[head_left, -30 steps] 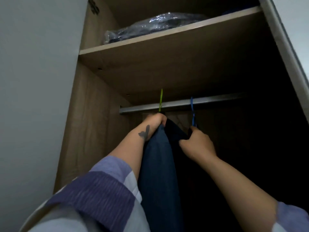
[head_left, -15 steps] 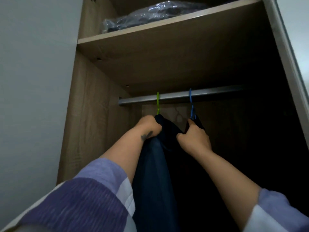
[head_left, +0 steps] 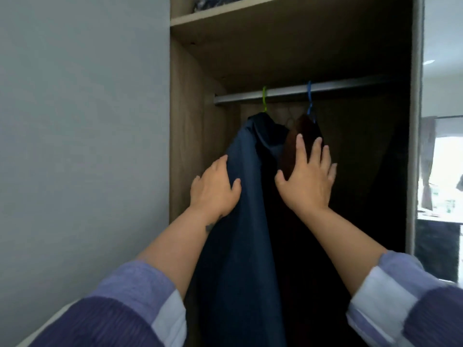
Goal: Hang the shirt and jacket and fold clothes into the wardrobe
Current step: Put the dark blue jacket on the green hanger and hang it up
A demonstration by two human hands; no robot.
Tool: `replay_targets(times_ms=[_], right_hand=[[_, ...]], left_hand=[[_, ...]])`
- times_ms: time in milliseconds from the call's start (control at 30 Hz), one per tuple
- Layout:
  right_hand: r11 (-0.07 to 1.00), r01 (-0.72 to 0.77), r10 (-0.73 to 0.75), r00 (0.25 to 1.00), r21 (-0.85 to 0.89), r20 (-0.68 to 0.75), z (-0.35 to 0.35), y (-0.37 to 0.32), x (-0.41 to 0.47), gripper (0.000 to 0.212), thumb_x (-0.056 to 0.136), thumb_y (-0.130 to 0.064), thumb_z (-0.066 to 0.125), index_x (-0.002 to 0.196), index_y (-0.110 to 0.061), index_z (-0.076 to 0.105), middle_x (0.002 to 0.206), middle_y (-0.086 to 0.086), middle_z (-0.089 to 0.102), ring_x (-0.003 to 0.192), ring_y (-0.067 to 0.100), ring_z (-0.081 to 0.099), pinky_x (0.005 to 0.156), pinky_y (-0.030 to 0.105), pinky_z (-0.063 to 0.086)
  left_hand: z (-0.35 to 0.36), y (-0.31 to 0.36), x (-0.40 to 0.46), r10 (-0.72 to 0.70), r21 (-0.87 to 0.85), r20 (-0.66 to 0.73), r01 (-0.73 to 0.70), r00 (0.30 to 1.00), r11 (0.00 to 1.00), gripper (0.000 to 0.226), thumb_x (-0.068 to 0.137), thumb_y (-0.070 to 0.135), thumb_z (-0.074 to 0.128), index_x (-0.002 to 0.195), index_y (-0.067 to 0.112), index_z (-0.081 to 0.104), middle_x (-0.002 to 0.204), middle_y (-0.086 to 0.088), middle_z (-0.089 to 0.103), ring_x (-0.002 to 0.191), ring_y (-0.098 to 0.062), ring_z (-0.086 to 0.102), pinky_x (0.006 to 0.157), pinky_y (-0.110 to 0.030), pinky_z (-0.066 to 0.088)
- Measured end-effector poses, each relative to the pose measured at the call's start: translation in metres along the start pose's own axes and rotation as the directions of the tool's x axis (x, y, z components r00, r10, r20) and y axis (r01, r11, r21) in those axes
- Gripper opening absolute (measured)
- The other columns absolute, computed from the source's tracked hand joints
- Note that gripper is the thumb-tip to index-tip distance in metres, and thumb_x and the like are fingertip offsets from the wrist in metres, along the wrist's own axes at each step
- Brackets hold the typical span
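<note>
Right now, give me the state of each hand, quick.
Left hand: open, fingers resting on the blue garment.
Right hand: open, fingers spread flat against the dark garment.

Wardrobe [head_left: 190,136] open, centre frame. Rail [head_left: 288,92] carries green hanger [head_left: 264,97] with blue garment [head_left: 240,221] and blue hanger [head_left: 309,96] with dark brown garment [head_left: 298,139]. Left hand [head_left: 215,189] lies on blue garment's left edge, fingers relaxed. Right hand [head_left: 307,181] flat against brown garment, fingers spread.

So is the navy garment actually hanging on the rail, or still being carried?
Hanging. The navy garment drapes from the green hanger, whose hook sits over the rail; the left hand only rests open against it.
</note>
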State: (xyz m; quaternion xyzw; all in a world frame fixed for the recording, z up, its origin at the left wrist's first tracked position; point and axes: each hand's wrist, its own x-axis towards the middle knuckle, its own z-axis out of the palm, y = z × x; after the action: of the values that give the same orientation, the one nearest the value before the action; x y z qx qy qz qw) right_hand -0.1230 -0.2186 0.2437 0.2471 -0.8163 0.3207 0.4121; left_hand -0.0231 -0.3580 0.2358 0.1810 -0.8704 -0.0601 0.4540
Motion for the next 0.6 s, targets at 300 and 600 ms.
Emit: replay_targets(times_ms=[300,600], right_hand=[[0.955,0.172,-0.221,0.956,0.241,0.192,-0.012,-0.052,-0.121,0.073,0.090,-0.039,0.050,0.152,-0.025,0.015,0.160,0.014,-0.005,0.147,0.029,-0.008,0.117,0.054,-0.001],[0.744,0.229,-0.562,0.723,0.628,0.403,-0.060,-0.115,-0.233,0.070,0.094,-0.050,0.039,0.152,-0.027,0.008,0.161,0.009,-0.009,0.147,0.022,-0.013,0.118,0.049,-0.006]], left_hand=[[-0.062,-0.018,-0.158,-0.302,0.172,-0.090,0.313,0.949,0.934,0.062,0.090,0.023,0.049,0.147,0.016,0.025,0.148,-0.003,0.037,0.135,-0.020,0.036,0.114,-0.040,0.023],[-0.116,-0.008,-0.331,-0.273,0.404,-0.390,0.430,0.879,0.807,0.053,0.064,0.007,0.063,0.115,0.017,0.054,0.110,0.001,0.061,0.102,-0.022,0.059,0.085,-0.029,0.032]])
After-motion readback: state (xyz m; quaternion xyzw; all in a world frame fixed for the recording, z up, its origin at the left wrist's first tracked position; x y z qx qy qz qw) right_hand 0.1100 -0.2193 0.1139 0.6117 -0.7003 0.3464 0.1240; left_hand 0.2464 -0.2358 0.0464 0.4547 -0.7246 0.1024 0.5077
